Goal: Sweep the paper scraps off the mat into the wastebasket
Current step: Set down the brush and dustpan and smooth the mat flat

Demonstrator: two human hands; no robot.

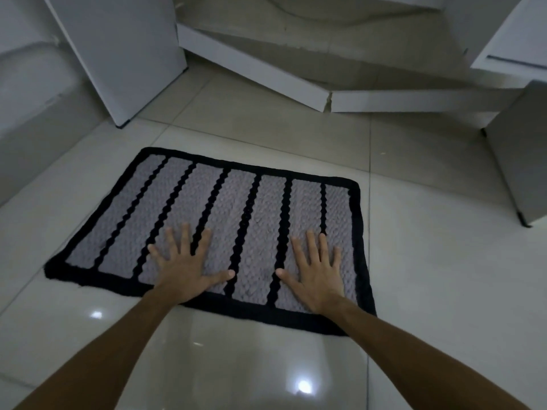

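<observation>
A grey mat (225, 202) with black stripes and a black border lies flat on the glossy tiled floor. My left hand (185, 266) rests palm down on the mat's near middle, fingers spread, holding nothing. My right hand (318, 272) lies flat on the mat's near right part, fingers spread as well. I see no paper scraps on the mat, and no wastebasket is in view.
White cabinet panels (124, 54) stand at the far left, a white base board (251, 69) runs along the back, and another white unit (518, 161) stands at the right. A white curved fixture (26, 93) sits at the far left. Pale floor tiles (444, 276) surround the mat.
</observation>
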